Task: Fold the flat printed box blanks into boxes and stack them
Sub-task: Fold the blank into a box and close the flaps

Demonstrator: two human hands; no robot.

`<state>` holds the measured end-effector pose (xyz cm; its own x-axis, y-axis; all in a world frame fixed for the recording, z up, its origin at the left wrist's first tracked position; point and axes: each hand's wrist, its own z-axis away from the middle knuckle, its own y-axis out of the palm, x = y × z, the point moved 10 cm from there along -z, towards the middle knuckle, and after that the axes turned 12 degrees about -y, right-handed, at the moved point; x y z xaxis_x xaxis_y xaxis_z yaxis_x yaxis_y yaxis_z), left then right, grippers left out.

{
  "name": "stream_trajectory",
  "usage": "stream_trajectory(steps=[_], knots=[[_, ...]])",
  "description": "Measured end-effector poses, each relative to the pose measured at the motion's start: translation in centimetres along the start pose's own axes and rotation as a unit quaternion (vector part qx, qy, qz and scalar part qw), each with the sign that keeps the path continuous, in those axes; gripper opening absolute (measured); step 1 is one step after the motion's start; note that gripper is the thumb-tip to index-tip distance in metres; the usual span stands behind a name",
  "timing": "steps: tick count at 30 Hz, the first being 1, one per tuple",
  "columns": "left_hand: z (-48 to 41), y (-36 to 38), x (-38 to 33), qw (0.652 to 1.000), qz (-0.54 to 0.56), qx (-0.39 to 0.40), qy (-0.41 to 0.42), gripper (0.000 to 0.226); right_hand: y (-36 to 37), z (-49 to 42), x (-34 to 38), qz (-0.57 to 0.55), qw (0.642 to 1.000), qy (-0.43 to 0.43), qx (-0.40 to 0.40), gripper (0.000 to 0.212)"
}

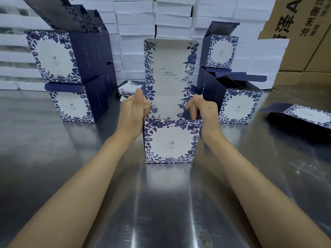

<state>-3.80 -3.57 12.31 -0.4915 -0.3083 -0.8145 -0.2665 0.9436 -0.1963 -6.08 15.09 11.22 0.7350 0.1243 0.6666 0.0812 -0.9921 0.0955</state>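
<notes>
Finished boxes (71,106) stand two high at the far left of the tabletop (161,203), blue floral fronts toward me and lids raised. Just right of them, behind the left hand (133,111), I see a low pile of flat blanks (129,87). That hand is at the left wall of the box (171,140) in the middle, thumb up, fingers curled onto the wall's top edge, gripping it; it looks slightly blurred. This box stands upright on the tabletop directly before me, its lid (170,68) raised straight up with the printed inside facing me. The right hand (202,110) grips the right wall, fingers hooked over its top edge around a dark flap. Further right stands a second stack (238,106), also two high, and at the far right a part-folded blank (304,117) lies flat. Along the back are piled white foam slabs (172,15), with brown cartons (304,33) at the back right
</notes>
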Motion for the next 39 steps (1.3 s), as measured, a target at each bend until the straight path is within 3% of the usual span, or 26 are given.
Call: stream_trajectory(steps=[5,9,12,15,18,22,26,29,31,35,39], knots=[[0.7,0.2,0.3,1.0,0.017,0.02,0.011,0.062,0.3,0.1,0.3,-0.008,1.0,-0.015,0.016,0.039],[1.1,-0.2,0.7,1.0,0.016,-0.011,0.01,0.024,-1.7,0.4,0.7,0.054,0.997,-0.041,-0.039,0.019],[0.7,-0.8,2.8,0.991,0.105,-0.022,-0.084,0.05,-2.0,0.7,-0.2,0.056,0.998,0.016,-0.036,0.036],[0.6,0.1,4.9,0.969,0.176,0.021,-0.173,0.067,-1.4,1.1,-1.8,0.011,0.994,0.107,-0.023,0.048],[0.8,1.1,6.1,0.952,0.199,0.05,-0.229,0.053,-1.4,1.8,-2.8,-0.031,0.982,0.176,-0.054,0.034],[0.4,0.8,5.6,0.935,0.237,0.02,-0.263,0.024,-2.3,2.0,-3.0,-0.055,0.966,0.222,-0.119,0.017],[0.0,0.2,4.8,0.947,0.194,-0.027,-0.255,0.024,-2.5,1.8,-2.8,-0.037,0.967,0.217,-0.133,0.011],[-0.6,-0.1,4.7,0.955,0.162,-0.043,-0.243,0.023,-2.7,1.1,-2.4,0.002,0.975,0.185,-0.124,0.032],[-0.8,-0.3,4.6,0.958,0.151,-0.053,-0.238,0.022,-2.7,0.8,-2.0,0.02,0.976,0.17,-0.134,0.018],[-0.4,0.0,4.8,0.952,0.194,-0.049,-0.232,0.019,-2.0,1.3,-3.4,-0.05,0.968,0.211,-0.129,0.012],[-0.2,-0.2,4.4,0.963,0.177,-0.019,-0.205,0.026,-1.8,1.0,-2.9,-0.076,0.982,0.15,-0.082,0.026]])
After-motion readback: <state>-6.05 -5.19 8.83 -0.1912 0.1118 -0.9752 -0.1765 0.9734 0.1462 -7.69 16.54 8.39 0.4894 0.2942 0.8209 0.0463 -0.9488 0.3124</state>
